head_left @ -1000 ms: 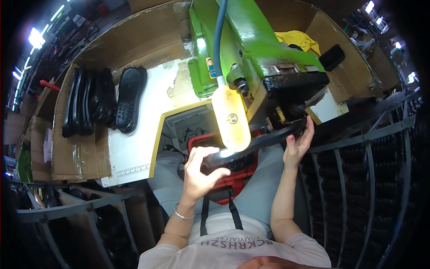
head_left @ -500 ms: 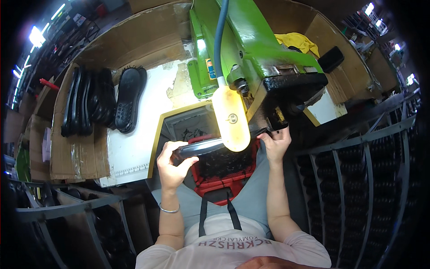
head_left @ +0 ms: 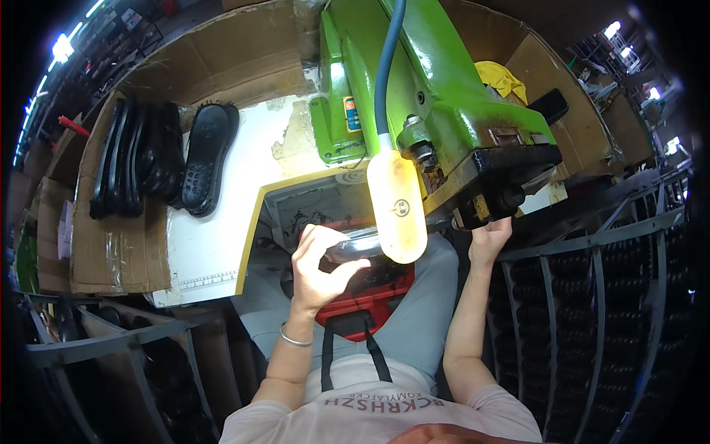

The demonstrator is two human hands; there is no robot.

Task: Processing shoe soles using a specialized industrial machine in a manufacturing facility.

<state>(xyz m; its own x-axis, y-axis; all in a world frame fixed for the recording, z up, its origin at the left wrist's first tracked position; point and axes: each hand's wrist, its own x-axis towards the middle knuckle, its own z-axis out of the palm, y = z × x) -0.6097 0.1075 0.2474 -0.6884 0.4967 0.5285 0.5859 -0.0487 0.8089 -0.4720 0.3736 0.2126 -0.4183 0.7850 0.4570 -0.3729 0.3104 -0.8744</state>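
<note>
A glossy black shoe sole is held edge-on under the head of a green machine. My left hand grips its left end, thumb below and fingers above. Closed at the sole's other end is my right hand, its fingertips partly hidden by the machine's black head. A bright lamp on a blue-grey flexible tube hangs in front and covers the sole's middle.
On the white worktop, left, stand several black soles and a single sole. Cardboard walls surround them. A red container with dark contents sits between my legs. Metal racks holding dark items flank me.
Both hands and the sole have shifted right relative to the machine; the sole's left end is closer to the lamp. My right hand has moved farther right under the head. The view has shifted slightly.
</note>
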